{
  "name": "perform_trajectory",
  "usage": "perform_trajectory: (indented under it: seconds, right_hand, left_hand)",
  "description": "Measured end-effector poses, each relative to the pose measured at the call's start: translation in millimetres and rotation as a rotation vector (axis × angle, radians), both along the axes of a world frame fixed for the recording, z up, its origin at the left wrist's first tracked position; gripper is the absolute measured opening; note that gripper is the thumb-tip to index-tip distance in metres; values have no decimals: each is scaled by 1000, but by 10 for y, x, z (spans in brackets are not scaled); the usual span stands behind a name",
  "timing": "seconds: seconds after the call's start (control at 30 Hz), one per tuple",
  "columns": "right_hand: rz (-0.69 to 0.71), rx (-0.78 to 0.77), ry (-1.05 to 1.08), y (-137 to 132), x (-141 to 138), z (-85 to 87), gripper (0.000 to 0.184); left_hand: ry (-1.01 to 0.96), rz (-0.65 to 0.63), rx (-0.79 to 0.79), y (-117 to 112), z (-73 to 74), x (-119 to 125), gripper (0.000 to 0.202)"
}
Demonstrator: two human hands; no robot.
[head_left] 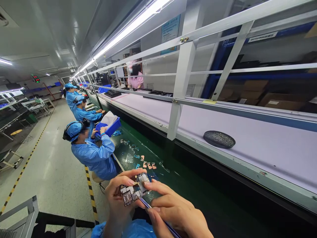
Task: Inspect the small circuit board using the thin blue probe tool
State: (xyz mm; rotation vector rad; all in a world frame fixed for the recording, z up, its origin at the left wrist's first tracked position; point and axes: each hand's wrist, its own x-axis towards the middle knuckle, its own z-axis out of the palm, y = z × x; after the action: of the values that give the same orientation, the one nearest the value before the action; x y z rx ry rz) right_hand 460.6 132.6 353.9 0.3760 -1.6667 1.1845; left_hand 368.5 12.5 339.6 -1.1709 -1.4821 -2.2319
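My left hand grips a small phone-sized circuit board by its edges, with metal shield cans showing on it. My right hand holds a thin blue-handled pointed tool like a pen. Its tip meets the lower edge of the board, and my right fingers rest against the board's right side. Part of the board lies hidden under my fingers. Blue sleeves show at the bottom of the view.
A dark green workbench holds scattered small boards and parts. Co-workers in blue suits sit along it, one with a blue bin. A lilac conveyor belt carries a round mesh disc, beneath a metal railing.
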Motion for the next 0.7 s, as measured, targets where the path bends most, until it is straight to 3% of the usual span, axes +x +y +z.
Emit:
perform_trajectory:
  seconds: [0.2,0.7]
  right_hand:
    - [62,52,-26,114,-3,6,24]
    - [75,11,24,96,-73,85,22]
  left_hand:
    - [-74,-12,9,16,-43,21,41]
    - [-191,-71,37,-8,-161,21,40]
